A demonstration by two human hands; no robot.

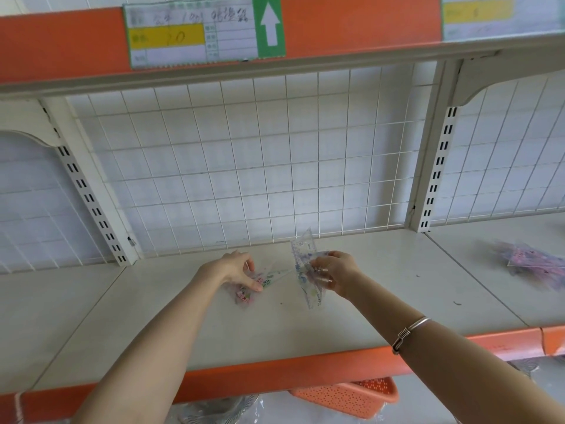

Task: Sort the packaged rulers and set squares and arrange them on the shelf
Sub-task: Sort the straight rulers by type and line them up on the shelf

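Observation:
A clear packaged set square [272, 277] with small coloured prints lies flat on the white shelf [305, 325]. My left hand [238, 269] is over its left end, and thumb and fingers pinch the packet. My right hand [334, 272] grips a small bundle of clear packaged rulers and set squares [304, 261]. The bundle is lifted off the shelf and stands nearly upright, its top near the wire grid. A pile of more purple-printed packets [532, 260] lies on the neighbouring shelf section at the right.
A white wire grid [244, 166] backs the shelf, with slotted uprights [88, 197] at left and right. The upper shelf's orange edge carries a price label [195, 32]. An orange perforated basket [351, 396] sits below the shelf's front edge.

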